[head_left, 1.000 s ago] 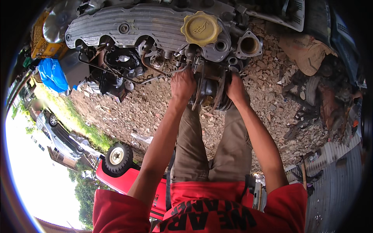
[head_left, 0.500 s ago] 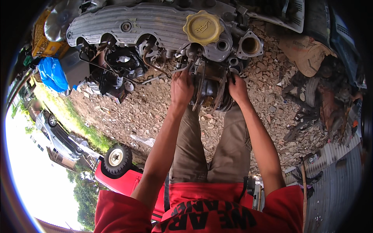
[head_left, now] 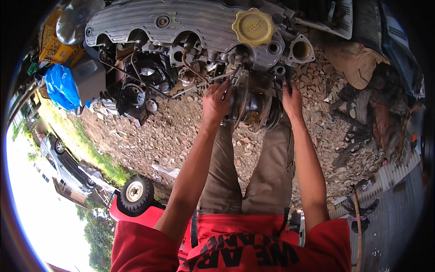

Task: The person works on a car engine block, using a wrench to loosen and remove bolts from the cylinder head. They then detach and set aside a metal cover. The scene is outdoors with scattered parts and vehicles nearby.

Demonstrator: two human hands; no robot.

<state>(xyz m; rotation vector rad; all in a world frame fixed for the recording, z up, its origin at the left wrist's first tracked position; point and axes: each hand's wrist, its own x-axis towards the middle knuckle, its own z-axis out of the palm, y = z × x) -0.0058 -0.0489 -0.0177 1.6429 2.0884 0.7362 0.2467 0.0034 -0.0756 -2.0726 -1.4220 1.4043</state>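
A grey metal engine [head_left: 190,27] with a ribbed top cover and a yellow oil cap [head_left: 253,28] spans the top of the view. At its front end hangs a dark, round pulley assembly [head_left: 253,106]. My left hand [head_left: 216,100] is closed on the left side of this assembly, its fingertips near a thin metal pipe [head_left: 196,87]. On the right side of the assembly my right hand [head_left: 291,99] is closed, gripping its edge; the fingertips are partly hidden among the dark parts.
Gravel [head_left: 154,140] lies below. A blue bag [head_left: 61,86], yellow crate [head_left: 54,36] and dark scrap parts are at left. A sack [head_left: 355,61], tangled parts [head_left: 371,127] and corrugated sheets [head_left: 389,213] are at right. A red vehicle [head_left: 136,213] and silver car [head_left: 65,163] stand farther off.
The engine and both my hands appear shifted rightward in the view, with the right hand farthest moved. Both hands remain on the front assembly, the left one's fingers slightly rearranged.
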